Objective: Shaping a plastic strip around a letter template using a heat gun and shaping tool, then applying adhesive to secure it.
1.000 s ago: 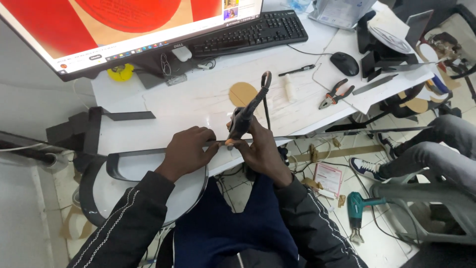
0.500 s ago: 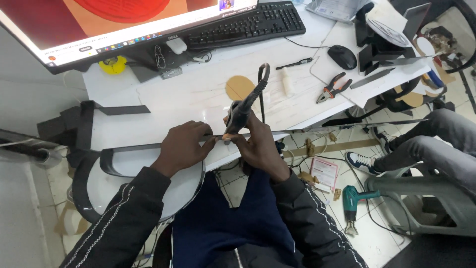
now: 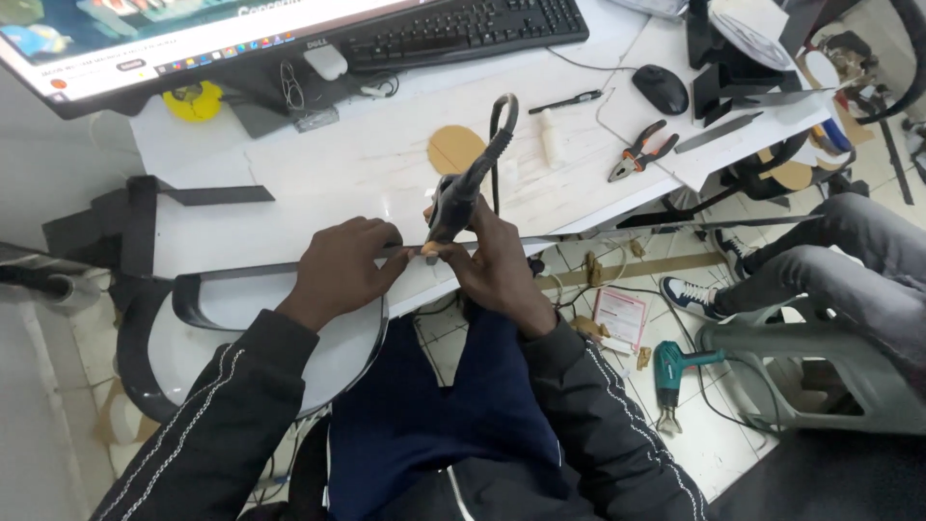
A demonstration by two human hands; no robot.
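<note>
The right hand (image 3: 497, 265) was closed around the body of a dark corded rotary tool (image 3: 461, 193), fingers wrapped and pressed together. The tool's long axis ran from its tip, low and just left of that hand, up and away to the right toward its cable. The tip met a thin black strip (image 3: 241, 273) lying along the near edge of the white worktop (image 3: 328, 164). The strip's long axis ran left to right, nearly crosswise to the tool. The left hand (image 3: 342, 270) lay pressed flat on the strip, fingertips just beside the tool tip. Both hands were touching or nearly touching at the contact point. Pliers (image 3: 640, 151) lay well apart, to the right.
</note>
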